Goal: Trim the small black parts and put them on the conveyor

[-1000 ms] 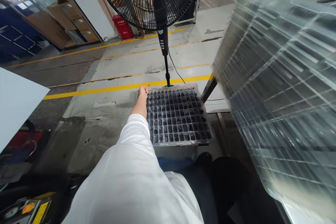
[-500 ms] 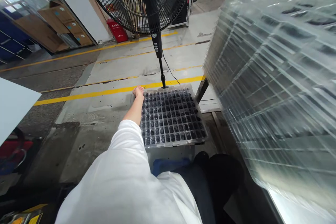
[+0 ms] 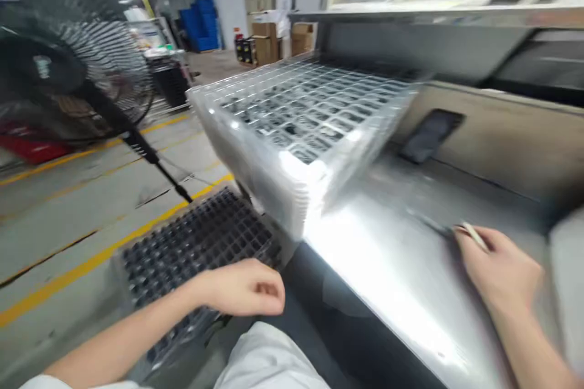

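My left hand (image 3: 249, 289) is over the near edge of a clear tray of small dark parts (image 3: 196, 243), low beside the bench. Its fingers are loosely curled, and nothing shows in them. Over the shiny metal bench top (image 3: 365, 255), my right hand (image 3: 499, 264) is closed on a thin tool with a pale handle (image 3: 474, 236). A narrow greyish length points left from those fingers; blur hides the tool's exact kind. Between the hands and further back, a stack of clear plastic trays (image 3: 255, 164) stands on the bench, dark parts showing in the top cells.
A dark phone (image 3: 431, 134) leans against the panel at the bench's back. On the left stands a black fan (image 3: 109, 106) on a pole. Overhead at right runs a shelf (image 3: 438, 17). Cardboard boxes (image 3: 267, 42) and blue crates (image 3: 201, 24) are in the distance.
The view has swung right onto the bench. My left hand has come back from the low tray's far left corner. My right hand, unseen before, now shows with the thin tool.
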A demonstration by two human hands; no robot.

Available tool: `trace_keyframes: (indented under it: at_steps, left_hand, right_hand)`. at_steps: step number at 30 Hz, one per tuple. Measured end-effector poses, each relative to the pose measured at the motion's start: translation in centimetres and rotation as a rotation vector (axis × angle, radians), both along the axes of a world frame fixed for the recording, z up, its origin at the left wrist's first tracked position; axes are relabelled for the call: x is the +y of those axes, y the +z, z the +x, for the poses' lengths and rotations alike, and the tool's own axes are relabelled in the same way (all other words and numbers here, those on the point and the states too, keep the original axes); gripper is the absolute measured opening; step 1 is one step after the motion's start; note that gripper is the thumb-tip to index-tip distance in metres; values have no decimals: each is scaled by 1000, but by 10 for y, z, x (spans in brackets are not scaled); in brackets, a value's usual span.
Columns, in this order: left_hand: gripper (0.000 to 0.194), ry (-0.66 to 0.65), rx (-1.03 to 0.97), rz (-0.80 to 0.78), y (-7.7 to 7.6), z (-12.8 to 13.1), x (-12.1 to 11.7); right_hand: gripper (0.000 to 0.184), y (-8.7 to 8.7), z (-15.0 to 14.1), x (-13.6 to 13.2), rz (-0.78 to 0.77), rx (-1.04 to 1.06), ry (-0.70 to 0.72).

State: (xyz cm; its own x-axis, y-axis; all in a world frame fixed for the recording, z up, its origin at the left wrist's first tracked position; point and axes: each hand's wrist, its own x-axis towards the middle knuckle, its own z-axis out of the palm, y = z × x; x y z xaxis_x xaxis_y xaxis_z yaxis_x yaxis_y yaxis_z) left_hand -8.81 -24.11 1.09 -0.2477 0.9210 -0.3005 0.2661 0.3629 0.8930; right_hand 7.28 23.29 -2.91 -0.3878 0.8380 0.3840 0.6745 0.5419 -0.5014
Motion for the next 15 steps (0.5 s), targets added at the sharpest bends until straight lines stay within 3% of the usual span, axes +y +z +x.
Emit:
trace_keyframes:
  at_steps: [2,4,8,11,13,15]
  left_hand:
    - [17,-144,-21,159,14,31,56]
    - [21,-161,-118,286,21,53,120]
    - [18,167,-290,510,15,75,261]
    - [22,401,-478,437,4,82,347]
    - [36,369,-549,334,-4,85,387]
    - [48,300,-633,291,-11,86,411]
  right_hand:
    - [40,2,8,1,-89,60,-7]
    - [46,5,6,-2,-81,124,-13]
    - [58,10,5,-13,1,351,54]
    - [65,11,9,-14,47,507,85]
    - [66,9,11,-10,80,534,94]
    - [64,6,12,-4,101,505,96]
